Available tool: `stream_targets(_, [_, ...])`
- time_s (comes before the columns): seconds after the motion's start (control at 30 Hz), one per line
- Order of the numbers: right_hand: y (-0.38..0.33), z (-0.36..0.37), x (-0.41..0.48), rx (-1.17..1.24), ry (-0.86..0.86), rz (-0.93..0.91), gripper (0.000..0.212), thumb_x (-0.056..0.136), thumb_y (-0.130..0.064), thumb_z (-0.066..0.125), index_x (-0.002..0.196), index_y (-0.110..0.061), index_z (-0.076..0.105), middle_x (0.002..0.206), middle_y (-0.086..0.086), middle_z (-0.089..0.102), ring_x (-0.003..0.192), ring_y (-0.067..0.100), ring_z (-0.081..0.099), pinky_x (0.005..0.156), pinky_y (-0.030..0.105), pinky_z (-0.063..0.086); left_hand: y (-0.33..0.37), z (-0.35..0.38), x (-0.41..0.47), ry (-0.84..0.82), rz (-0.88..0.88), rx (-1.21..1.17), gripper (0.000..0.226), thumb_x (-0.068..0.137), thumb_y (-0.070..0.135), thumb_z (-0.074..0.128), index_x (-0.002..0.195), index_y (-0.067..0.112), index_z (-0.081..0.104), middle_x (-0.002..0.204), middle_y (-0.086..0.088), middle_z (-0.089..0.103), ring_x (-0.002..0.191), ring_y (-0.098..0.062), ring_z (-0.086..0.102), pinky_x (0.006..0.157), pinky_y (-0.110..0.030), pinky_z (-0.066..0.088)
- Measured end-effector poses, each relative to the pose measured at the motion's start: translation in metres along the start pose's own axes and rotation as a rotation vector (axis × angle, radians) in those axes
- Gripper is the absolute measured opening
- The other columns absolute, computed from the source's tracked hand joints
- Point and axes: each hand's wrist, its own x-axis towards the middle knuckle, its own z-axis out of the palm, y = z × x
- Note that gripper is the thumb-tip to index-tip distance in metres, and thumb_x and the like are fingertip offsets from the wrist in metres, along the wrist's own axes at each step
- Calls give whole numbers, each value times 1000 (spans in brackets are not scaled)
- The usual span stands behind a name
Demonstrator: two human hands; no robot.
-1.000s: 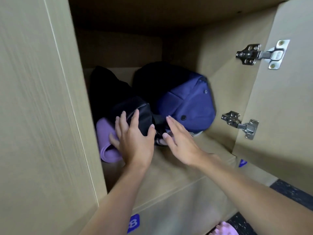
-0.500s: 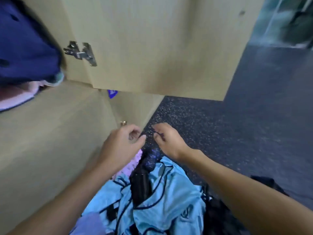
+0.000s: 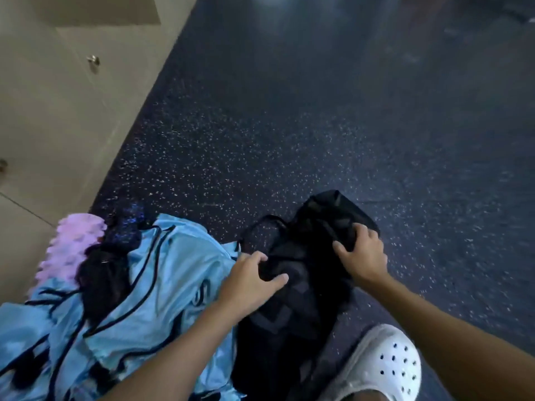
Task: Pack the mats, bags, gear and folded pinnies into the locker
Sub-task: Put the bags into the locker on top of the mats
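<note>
A black mesh pinnie [image 3: 301,287] lies crumpled on the dark speckled floor. My left hand [image 3: 249,280] pinches its left side between thumb and fingers. My right hand [image 3: 360,254] grips its upper right part with curled fingers. To the left lies a heap of light blue pinnies [image 3: 139,299] with dark trim. A pink spiky foam roller [image 3: 72,247] pokes out at the heap's upper left, with a dark item [image 3: 101,273] lying on the blue fabric.
Beige locker doors [image 3: 52,117] with small round knobs fill the upper left. A white perforated clog [image 3: 385,369] sits at the lower right beside the black mesh. The speckled rubber floor [image 3: 318,125] stretches away ahead.
The view swung from the locker interior down to the floor. Both hands left the bags in the locker, dropped to the pile, and now hold the black mesh pinnie.
</note>
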Motion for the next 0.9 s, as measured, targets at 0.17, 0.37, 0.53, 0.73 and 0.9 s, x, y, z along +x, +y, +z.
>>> stream_targets(0.17, [16,14,18,0,43,-49,96,81,-49,73,154,-23,18,158,15,18,146,33,18,116,55,21,-9,36,-4,-180,-116,91,110,50,88,55,146,39,30,149,5,31,139,-22,38,112,-44,37])
stream_targets(0.37, [21,15,47,-76,-4,-51,85,82,-49,72,151,-29,27,150,4,35,138,27,33,107,54,28,-3,53,-4,-82,-151,52,106,62,66,76,149,39,20,141,-2,44,127,-24,50,103,-42,45])
stream_targets(0.53, [50,0,46,59,76,-53,15,91,-26,64,105,-20,63,105,3,63,104,28,55,95,46,32,3,54,-13,48,-158,-16,69,85,27,77,143,30,40,120,-4,61,100,-17,57,88,-31,47])
stream_targets(0.73, [94,-22,18,147,16,-131,13,91,-15,61,87,-10,50,82,7,57,83,31,54,69,37,38,5,30,-49,166,137,109,30,89,26,72,117,34,63,109,8,71,107,-18,64,92,-38,51])
stream_targets(0.9, [106,-44,0,-196,-141,-330,60,75,-20,66,130,-15,42,129,7,39,127,30,36,105,49,31,-9,37,-81,-2,182,313,34,96,30,63,128,39,59,117,13,64,117,-22,53,104,-40,41])
